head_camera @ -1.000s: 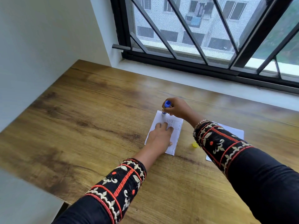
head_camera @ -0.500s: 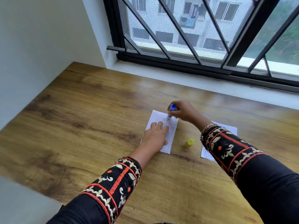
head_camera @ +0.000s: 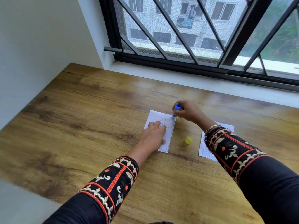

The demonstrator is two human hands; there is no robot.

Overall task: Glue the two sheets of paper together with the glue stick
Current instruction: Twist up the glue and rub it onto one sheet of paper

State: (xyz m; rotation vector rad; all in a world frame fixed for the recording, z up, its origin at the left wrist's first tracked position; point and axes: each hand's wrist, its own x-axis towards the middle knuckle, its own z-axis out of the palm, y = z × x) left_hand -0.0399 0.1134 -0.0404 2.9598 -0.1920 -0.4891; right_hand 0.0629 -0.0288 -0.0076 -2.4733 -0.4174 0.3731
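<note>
A person's two arms in dark embroidered sleeves reach into the middle of the frame over a wooden counter (head_camera: 80, 120). The right hand (head_camera: 187, 111) is clenched around a blue glue stick (head_camera: 176, 110), held nearly upright with its lower tip touching the upper right corner of a small printed sheet of paper (head_camera: 168, 133). The left hand (head_camera: 152, 136) is released flat, palm down, pinning the lower left part of that sheet; it grasps nothing.

The sheet's long axis runs from the upper middle of the frame down toward the lower middle, so the unglued length of its right edge lies below the stick's tip, toward the viewer. The likely next stroke drags downward along that edge, and the pressing hand sits just left of that path.

The second sheet (head_camera: 226, 126) lies to the right, well apart from the first and partly hidden under the right sleeve, nearer the right hand. A small yellow cap (head_camera: 188, 140) rests on the bare wood between the two sheets.

The counter is brown, wood-grained and otherwise bare. Behind it, across the top of the frame, a black-barred window (head_camera: 194, 29) shows a pale building; a white wall (head_camera: 40, 38) fills the upper left.
</note>
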